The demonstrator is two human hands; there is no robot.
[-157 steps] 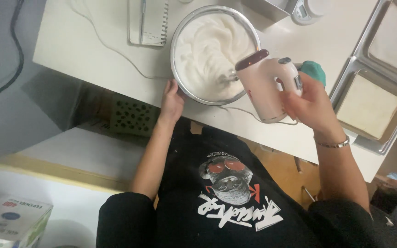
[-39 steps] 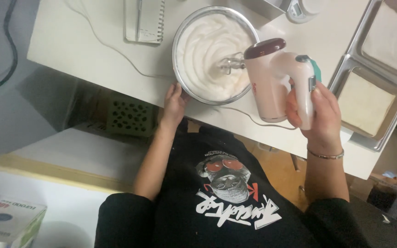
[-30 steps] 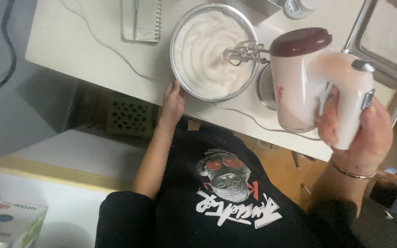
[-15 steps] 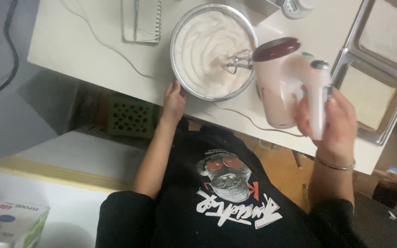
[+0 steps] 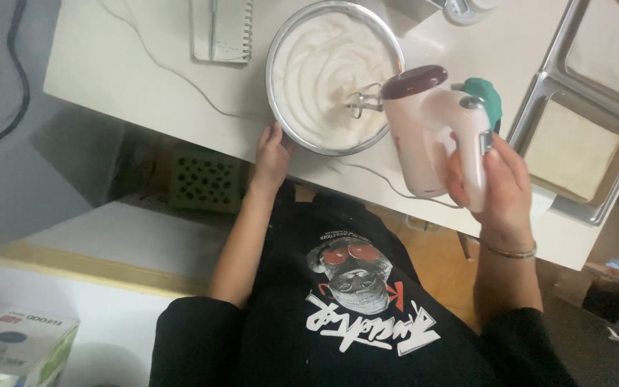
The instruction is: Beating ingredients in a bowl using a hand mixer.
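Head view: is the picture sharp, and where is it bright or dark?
Head view: mostly sharp, with the hand mixer and right hand slightly soft; the white cream and table look bright; the floor area at left is dim and shadowed.

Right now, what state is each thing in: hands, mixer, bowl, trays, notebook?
Left hand: grip on the bowl's near rim.
Right hand: grip closed around the mixer handle.
Hand mixer: tilted, beaters over the cream.
Metal bowl: upright on the table, full of white whipped cream.
Trays: each holding a flat pale sheet.
Spiral notebook: flat.
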